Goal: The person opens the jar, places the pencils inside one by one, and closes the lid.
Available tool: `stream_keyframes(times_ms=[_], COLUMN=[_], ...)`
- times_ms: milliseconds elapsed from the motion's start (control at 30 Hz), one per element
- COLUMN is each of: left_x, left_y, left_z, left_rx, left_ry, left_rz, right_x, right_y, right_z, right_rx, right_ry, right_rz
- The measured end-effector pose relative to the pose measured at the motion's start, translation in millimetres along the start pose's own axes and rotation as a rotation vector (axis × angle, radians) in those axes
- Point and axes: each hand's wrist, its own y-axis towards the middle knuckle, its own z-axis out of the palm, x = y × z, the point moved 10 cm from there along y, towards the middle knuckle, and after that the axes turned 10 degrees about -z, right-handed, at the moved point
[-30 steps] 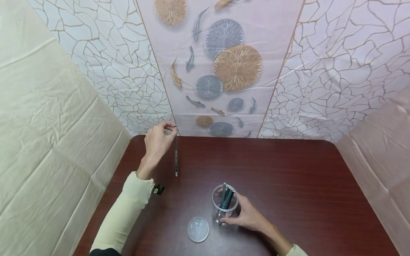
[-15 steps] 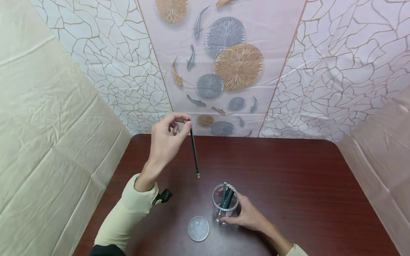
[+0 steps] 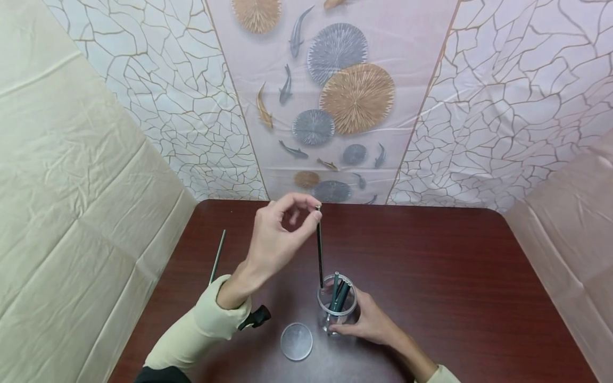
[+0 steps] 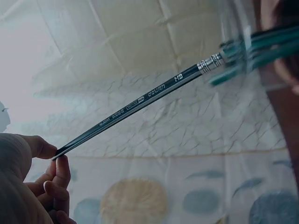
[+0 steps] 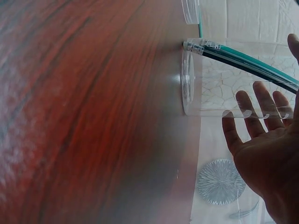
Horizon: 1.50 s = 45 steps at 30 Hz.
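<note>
A dark green pencil hangs from my left hand, pinched between thumb and fingertips near its upper end. Its silver-banded end points down at the left of the clear jar's rim; whether it is inside the mouth I cannot tell. In the left wrist view, the pencil shows "HB" lettering. My right hand grips the jar from its right side. Several green pencils lean inside the jar. The right wrist view shows the jar upright on the table, with pencils slanting within it.
A round clear lid lies on the dark red table, left of the jar. Another green pencil lies at the table's left, partly behind my left sleeve. Patterned cloth hangs behind the table.
My left hand has carried the pencil rightward from the table's far left to above the jar. The pencil on the left has come into sight. My right hand and the jar have stayed put.
</note>
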Motion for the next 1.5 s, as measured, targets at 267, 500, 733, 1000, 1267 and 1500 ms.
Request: stream_keyframes(times_ms=[267,500,733,1000,1267,1500], left_x=[10.9,23.6,31.2,34.9,35.7,39.2], left_y=[-22.5,-37.0,-45.8,-53.0,-52.5,-45.7], left_z=[31.1,48.6,59.5,67.5,67.1,58.6], left_rx=[0.088,0.178,0.253,0.312,0.307,0.276], left_ry=[0.136,0.226,0.3,0.378,0.404,0.432], left_rz=[0.013,-0.013,-0.014,0.005,0.023,0.026], right_x=[-1,0,-3,-5,-1,-1], right_y=[-2.7,-1.7,-2.8,-3.5,-2.0,-2.9], right_z=[-2,-3,-2,-1,-2,-2], right_rx=[-0.012,-0.012,-0.008,-0.001,0.002,0.001], right_ry=[-0.053,-0.032,-0.052,-0.07,-0.034,-0.038], right_rz=[0.025,0.015,0.016,0.006,0.01,0.018])
